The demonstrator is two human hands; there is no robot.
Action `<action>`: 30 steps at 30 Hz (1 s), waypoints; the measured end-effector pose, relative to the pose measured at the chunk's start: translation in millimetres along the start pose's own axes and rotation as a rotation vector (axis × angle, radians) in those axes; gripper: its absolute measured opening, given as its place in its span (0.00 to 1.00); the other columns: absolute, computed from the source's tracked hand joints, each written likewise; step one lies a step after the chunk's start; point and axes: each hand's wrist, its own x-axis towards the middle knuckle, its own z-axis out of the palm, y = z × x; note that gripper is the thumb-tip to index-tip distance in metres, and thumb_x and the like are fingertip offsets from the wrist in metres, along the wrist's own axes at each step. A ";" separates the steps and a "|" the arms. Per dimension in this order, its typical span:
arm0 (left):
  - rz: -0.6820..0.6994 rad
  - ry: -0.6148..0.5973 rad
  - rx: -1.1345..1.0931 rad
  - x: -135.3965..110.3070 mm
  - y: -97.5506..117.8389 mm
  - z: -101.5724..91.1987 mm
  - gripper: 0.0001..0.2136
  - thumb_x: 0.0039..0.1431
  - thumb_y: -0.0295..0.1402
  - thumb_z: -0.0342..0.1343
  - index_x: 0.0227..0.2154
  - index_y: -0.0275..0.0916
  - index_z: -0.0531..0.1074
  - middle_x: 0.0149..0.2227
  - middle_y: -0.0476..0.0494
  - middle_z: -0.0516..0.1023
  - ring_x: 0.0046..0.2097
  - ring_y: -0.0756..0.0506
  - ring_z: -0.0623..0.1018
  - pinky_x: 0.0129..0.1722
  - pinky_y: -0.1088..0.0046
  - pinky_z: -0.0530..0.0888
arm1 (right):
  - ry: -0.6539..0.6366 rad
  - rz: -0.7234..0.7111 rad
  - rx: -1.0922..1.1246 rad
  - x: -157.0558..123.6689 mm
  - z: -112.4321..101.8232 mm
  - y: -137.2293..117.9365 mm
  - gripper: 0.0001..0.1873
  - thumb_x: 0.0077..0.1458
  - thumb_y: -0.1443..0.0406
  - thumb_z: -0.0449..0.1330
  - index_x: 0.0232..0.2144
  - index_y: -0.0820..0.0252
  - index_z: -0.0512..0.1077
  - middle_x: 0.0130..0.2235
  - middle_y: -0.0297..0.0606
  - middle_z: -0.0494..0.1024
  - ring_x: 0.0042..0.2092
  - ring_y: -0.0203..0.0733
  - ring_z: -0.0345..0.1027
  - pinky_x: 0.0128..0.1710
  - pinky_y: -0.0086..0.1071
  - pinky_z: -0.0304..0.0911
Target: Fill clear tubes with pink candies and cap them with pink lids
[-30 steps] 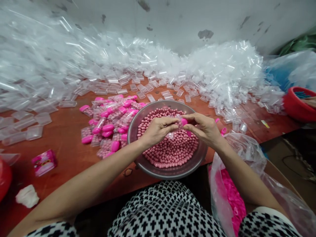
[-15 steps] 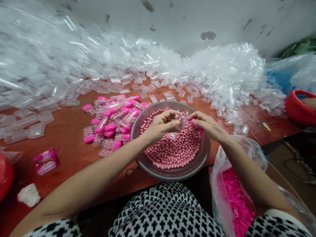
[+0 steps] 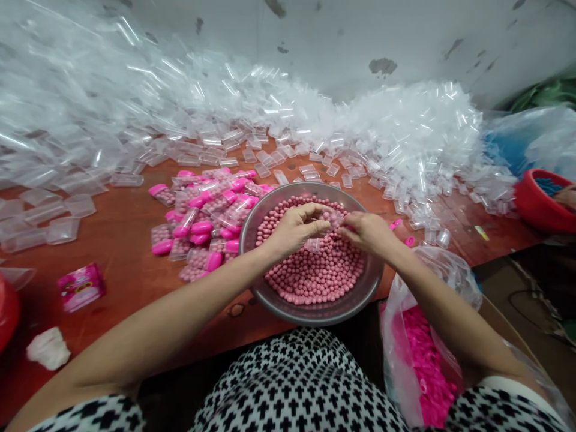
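A round metal bowl (image 3: 369, 282) full of small pink candy balls (image 3: 310, 276) sits at the near table edge. Over it my left hand (image 3: 294, 228) pinches a small clear plastic case (image 3: 330, 217) partly filled with pink balls. My right hand (image 3: 369, 232) meets it from the right, fingers closed at the case's end; whatever it holds is hidden. Just left of the bowl lies a heap of filled cases with pink caps (image 3: 204, 222).
A huge heap of empty clear cases (image 3: 252, 120) runs along the back wall. A clear bag of pink caps (image 3: 425, 366) hangs at my right knee. A red basin (image 3: 542, 201) stands far right, a pink packet (image 3: 81, 287) and a white wad (image 3: 47, 348) at left.
My right hand moved in closer to the case and curled tighter; the pink cap seen in its fingers a second ago is now out of sight. The left hand barely shifted.
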 end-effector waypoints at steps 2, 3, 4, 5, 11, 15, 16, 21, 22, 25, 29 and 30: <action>-0.005 -0.001 0.020 0.7 -0.7 0.3 0.17 0.44 0.34 0.70 0.38 0.35 0.77 0.34 0.49 0.78 0.36 0.51 0.76 0.39 0.74 0.75 | 0.279 0.042 0.298 -3.4 -10.9 5.7 0.12 0.61 0.60 0.59 0.36 0.62 0.79 0.36 0.42 0.83 0.38 0.43 0.76 0.39 0.31 0.65; -0.006 -0.002 0.032 0.9 -0.8 0.3 0.16 0.44 0.34 0.70 0.38 0.35 0.77 0.34 0.49 0.78 0.36 0.51 0.76 0.39 0.74 0.75 | 0.396 0.051 0.444 -4.6 -15.7 6.6 0.12 0.59 0.59 0.60 0.35 0.61 0.79 0.35 0.40 0.83 0.37 0.41 0.75 0.38 0.31 0.65; -0.007 -0.003 0.044 1.1 -0.9 0.3 0.16 0.44 0.34 0.70 0.38 0.35 0.77 0.35 0.48 0.78 0.36 0.51 0.76 0.39 0.74 0.75 | 0.465 0.044 0.558 -5.4 -19.9 6.2 0.12 0.58 0.58 0.62 0.34 0.60 0.80 0.34 0.38 0.83 0.36 0.40 0.75 0.38 0.31 0.65; -0.004 -0.004 0.056 1.1 -0.8 0.2 0.16 0.45 0.34 0.69 0.38 0.35 0.77 0.36 0.48 0.78 0.36 0.51 0.76 0.39 0.74 0.75 | 0.486 0.020 0.642 -5.7 -23.5 4.5 0.12 0.56 0.57 0.63 0.34 0.59 0.80 0.34 0.37 0.83 0.36 0.40 0.75 0.38 0.31 0.65; 0.015 0.017 0.074 0.4 -0.6 -1.4 0.17 0.44 0.36 0.70 0.39 0.35 0.78 0.39 0.46 0.80 0.40 0.49 0.77 0.41 0.73 0.75 | 0.410 0.037 0.956 -3.3 -30.5 -5.2 0.19 0.51 0.51 0.67 0.38 0.59 0.79 0.31 0.34 0.78 0.32 0.36 0.69 0.34 0.29 0.63; 0.028 0.047 0.080 -0.2 -0.1 -1.5 0.18 0.44 0.36 0.70 0.38 0.36 0.78 0.39 0.45 0.80 0.40 0.48 0.78 0.41 0.72 0.75 | 0.279 0.241 1.396 -4.9 -26.1 2.9 0.25 0.51 0.45 0.63 0.38 0.60 0.75 0.26 0.30 0.70 0.24 0.30 0.58 0.22 0.25 0.54; 0.043 0.054 0.086 -0.4 0.3 -1.3 0.18 0.44 0.37 0.70 0.39 0.36 0.78 0.40 0.45 0.81 0.41 0.47 0.78 0.41 0.71 0.76 | 0.227 0.268 1.482 -6.0 -24.7 5.2 0.24 0.50 0.47 0.64 0.39 0.61 0.75 0.28 0.31 0.70 0.25 0.31 0.59 0.23 0.25 0.55; 0.148 -0.006 0.225 -0.4 1.1 -0.1 0.16 0.49 0.40 0.67 0.39 0.36 0.79 0.40 0.42 0.82 0.43 0.44 0.79 0.46 0.67 0.76 | 0.219 0.202 1.328 -14.4 -20.6 10.3 0.25 0.52 0.56 0.64 0.50 0.60 0.73 0.37 0.36 0.76 0.34 0.36 0.69 0.36 0.31 0.66; 0.157 -0.016 0.245 -0.2 0.6 -0.3 0.16 0.51 0.41 0.67 0.40 0.36 0.79 0.41 0.42 0.82 0.44 0.44 0.79 0.46 0.67 0.76 | 0.288 0.147 1.178 -16.1 -20.5 9.9 0.24 0.54 0.56 0.63 0.52 0.60 0.72 0.39 0.37 0.76 0.37 0.38 0.71 0.41 0.34 0.67; 0.178 -0.006 0.286 0.1 -1.2 -1.7 0.17 0.53 0.41 0.65 0.42 0.36 0.80 0.43 0.40 0.82 0.45 0.43 0.80 0.47 0.67 0.76 | 0.496 -0.042 0.728 -19.2 -20.2 6.1 0.21 0.59 0.59 0.59 0.54 0.58 0.73 0.43 0.41 0.79 0.47 0.44 0.72 0.53 0.41 0.65; 0.211 0.002 0.383 -1.3 -2.5 -2.3 0.16 0.54 0.39 0.64 0.43 0.37 0.80 0.46 0.41 0.83 0.46 0.42 0.80 0.48 0.66 0.76 | 0.559 -0.179 0.582 -19.1 -15.9 -3.5 0.18 0.63 0.61 0.57 0.54 0.56 0.74 0.49 0.42 0.80 0.51 0.45 0.74 0.55 0.40 0.66; 0.219 0.002 0.398 -1.8 -2.6 -2.1 0.16 0.54 0.39 0.64 0.44 0.38 0.81 0.46 0.41 0.83 0.46 0.42 0.80 0.48 0.67 0.76 | 0.559 -0.189 0.588 -18.6 -14.3 -6.1 0.18 0.63 0.61 0.57 0.53 0.55 0.74 0.50 0.42 0.81 0.51 0.45 0.75 0.54 0.40 0.67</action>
